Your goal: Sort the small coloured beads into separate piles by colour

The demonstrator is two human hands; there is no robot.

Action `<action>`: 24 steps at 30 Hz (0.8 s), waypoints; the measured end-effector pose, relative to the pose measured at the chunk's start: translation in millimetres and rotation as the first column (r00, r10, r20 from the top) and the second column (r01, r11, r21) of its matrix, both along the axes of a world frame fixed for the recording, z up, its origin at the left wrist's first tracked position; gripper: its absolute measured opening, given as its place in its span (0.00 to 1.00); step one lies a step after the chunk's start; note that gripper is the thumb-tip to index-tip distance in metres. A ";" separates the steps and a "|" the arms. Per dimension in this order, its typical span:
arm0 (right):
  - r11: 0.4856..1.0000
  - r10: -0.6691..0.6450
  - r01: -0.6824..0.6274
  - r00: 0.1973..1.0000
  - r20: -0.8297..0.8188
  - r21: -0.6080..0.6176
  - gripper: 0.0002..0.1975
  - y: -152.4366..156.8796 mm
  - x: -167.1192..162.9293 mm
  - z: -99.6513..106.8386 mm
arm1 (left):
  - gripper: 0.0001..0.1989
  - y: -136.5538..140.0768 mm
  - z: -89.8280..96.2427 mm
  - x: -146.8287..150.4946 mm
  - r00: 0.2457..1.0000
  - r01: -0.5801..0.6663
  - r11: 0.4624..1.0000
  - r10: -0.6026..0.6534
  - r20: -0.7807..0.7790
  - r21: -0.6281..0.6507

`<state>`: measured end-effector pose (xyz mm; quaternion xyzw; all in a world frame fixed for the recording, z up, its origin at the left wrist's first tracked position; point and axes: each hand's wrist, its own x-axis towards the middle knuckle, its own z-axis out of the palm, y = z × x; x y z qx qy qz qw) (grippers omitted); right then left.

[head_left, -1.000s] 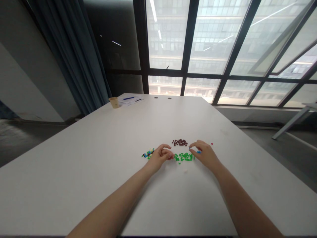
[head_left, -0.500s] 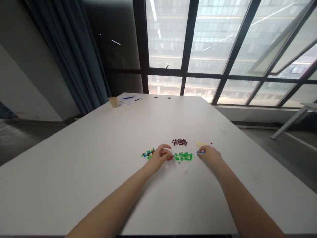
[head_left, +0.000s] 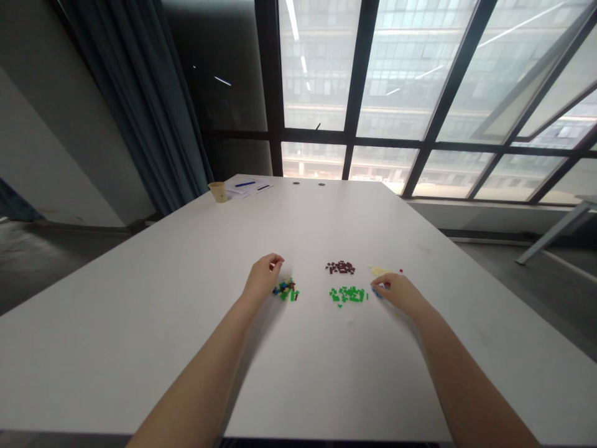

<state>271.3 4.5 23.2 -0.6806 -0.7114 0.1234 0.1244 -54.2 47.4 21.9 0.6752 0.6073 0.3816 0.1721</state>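
My left hand (head_left: 263, 274) hovers just above and left of a small mixed pile of toy bricks (head_left: 286, 290) in green, blue, yellow and brown. Its fingers are curled together, and whatever is between them is too small to make out. On the right, my right hand (head_left: 395, 289) rests low over a few blue bricks (head_left: 380, 292), partly hidden by it. Thumb and fingertips are pinched, their contents hidden. Between the hands lies a group of green bricks (head_left: 349, 295). Behind it are brown bricks (head_left: 340, 267), and pale yellow bricks (head_left: 379, 271) sit beyond my right hand.
One red brick (head_left: 401, 270) lies right of the yellow ones. A small whitish piece (head_left: 351, 322) is nearer me. At the far left of the white table (head_left: 298, 373) stand a paper cup (head_left: 218, 192) and papers with a blue pen (head_left: 245, 184).
My left hand has moved left from beside the green bricks to the mixed pile, uncovering more of that pile. My right hand has stayed by the blue bricks, its fingers shifting slightly.
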 end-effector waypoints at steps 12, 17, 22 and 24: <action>0.984 0.005 0.030 0.981 0.195 -0.175 0.16 -7.4 -3.3 5.3 | 0.10 -10.5 2.1 7.7 0.996 0.063 0.997 -0.066 -0.052 -0.051; 0.979 -0.012 0.052 0.980 0.199 -0.197 0.15 -9.1 -2.1 8.7 | 0.10 -12.0 4.1 8.5 0.998 0.069 0.997 -0.069 -0.006 -0.036; 0.975 -0.005 0.051 0.979 0.206 -0.218 0.14 -9.0 -3.7 8.4 | 0.10 -12.3 4.0 9.0 0.996 0.077 0.996 -0.078 -0.032 -0.041; 0.978 -0.015 0.056 0.979 0.202 -0.201 0.14 -8.7 -4.5 7.6 | 0.10 -12.3 3.5 8.8 0.996 0.079 0.996 -0.081 -0.038 -0.042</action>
